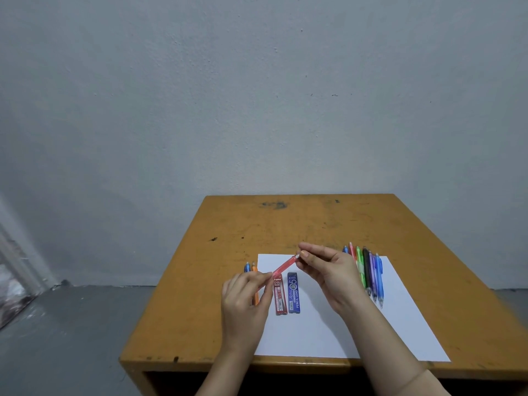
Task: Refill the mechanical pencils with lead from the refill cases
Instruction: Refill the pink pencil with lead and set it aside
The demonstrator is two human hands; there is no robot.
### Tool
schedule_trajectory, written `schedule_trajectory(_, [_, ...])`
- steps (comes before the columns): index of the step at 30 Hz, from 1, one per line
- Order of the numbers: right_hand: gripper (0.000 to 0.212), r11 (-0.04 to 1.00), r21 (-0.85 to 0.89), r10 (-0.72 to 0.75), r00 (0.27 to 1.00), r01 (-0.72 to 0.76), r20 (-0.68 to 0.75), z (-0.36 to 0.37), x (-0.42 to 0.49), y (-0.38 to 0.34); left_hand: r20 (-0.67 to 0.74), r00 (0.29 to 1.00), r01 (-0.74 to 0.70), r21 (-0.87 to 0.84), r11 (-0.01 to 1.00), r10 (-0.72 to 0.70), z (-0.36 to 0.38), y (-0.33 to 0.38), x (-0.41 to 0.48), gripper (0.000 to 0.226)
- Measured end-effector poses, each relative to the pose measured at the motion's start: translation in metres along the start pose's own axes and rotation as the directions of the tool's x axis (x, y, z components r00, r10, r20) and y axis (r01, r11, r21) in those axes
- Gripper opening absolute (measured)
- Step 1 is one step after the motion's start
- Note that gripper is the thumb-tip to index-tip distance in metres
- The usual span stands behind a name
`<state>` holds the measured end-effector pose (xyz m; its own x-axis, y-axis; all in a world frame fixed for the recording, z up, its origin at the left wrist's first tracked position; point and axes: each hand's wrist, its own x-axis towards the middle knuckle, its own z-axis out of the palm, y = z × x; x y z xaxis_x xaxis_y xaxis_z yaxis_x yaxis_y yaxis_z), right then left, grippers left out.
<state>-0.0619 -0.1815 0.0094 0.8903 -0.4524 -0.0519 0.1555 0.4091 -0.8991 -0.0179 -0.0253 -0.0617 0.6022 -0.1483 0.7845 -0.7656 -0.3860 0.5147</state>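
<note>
While reading across from the left edge of the counter (183,295): lying flat just off the white paper sheet (314,335), a blue pencil (246,267) and an orange pencil (255,295), side by side, the orange one partly hidden behind the left hand (245,301). Pinching the lower end of the red pencil (284,265), left fingers (265,277) clamped on the barrel, holding it clear of the paper and tilted up toward the right. Lying directly beneath on the sheet, a red refill case (280,297) and a blue refill case (294,294), just beside each other, seemingly closed, though too small for certainty. Pinching the upper end of that same pencil, right hand (331,272) with fingers (305,254) clamped on the tip, apparently the cap or eraser. Probably working at pulling that end piece off and opening the barrel, so sitting early in this pencil's refill. Calling for a firm left grip on the barrel and a straight pull along the pencil's own line with the right, not bending sideways. Also worth staying low over the paper, for catching any dropped cap on the white instead of losing it off the counter, and holding the opened end tilted upward, ready for lead. Resting farthest right, a fanned row of pencils (367,270) on the sheet's far right part, partly behind the right hand, well apart from the cases.
</note>
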Motion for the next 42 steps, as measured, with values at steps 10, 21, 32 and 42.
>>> schedule_trajectory(10, [0.016,0.999,-0.020,-0.029,1.000,0.029,-0.011,0.002,-0.003,0.002,-0.004,1.000,-0.008,0.004,1.000,0.008,0.002,0.000,0.001,0.024])
schedule_trajectory(21, [0.016,0.998,-0.043,-0.053,0.998,0.052,-0.022,0.003,-0.004,0.005,0.010,1.000,-0.018,0.009,1.000,0.018,0.000,-0.001,0.000,0.026])
schedule_trajectory(32, [0.016,0.997,-0.063,-0.045,0.999,0.045,-0.004,0.004,-0.004,0.007,-0.003,1.000,-0.031,0.011,0.999,0.031,-0.001,0.000,0.000,0.032])
schedule_trajectory(42, [0.018,0.999,-0.002,-0.044,0.999,0.045,0.008,0.006,-0.006,0.013,-0.024,0.998,-0.050,0.013,0.999,0.050,-0.001,0.001,-0.001,0.021])
